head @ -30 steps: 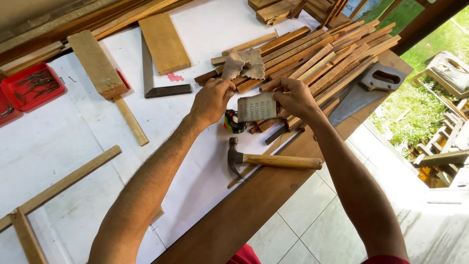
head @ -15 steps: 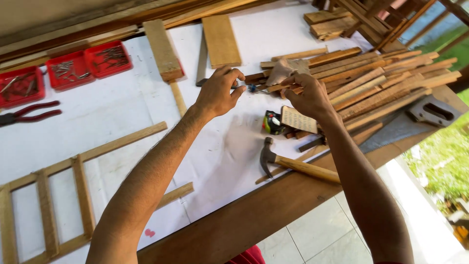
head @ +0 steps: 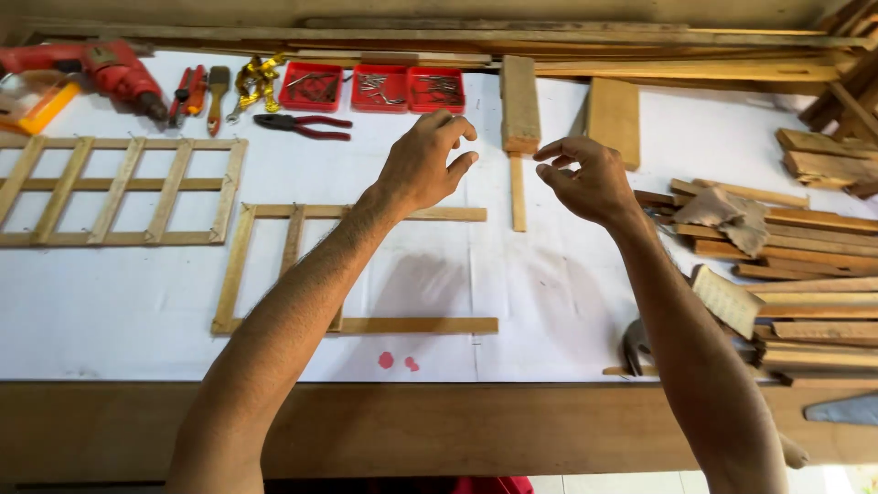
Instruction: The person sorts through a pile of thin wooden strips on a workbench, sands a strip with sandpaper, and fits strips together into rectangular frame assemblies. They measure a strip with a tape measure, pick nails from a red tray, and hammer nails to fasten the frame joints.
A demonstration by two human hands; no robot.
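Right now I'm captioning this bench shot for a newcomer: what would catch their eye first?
Two bare hands, the left hand and the right hand, raised empty over the white-covered workbench. Below the left hand lies a half-built slat frame, with a finished slat frame at far left. Three red trays of small hardware line the back edge.

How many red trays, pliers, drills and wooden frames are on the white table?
Red trays: 3
Pliers: 1
Drill: 1
Wooden frames: 2
Total: 7
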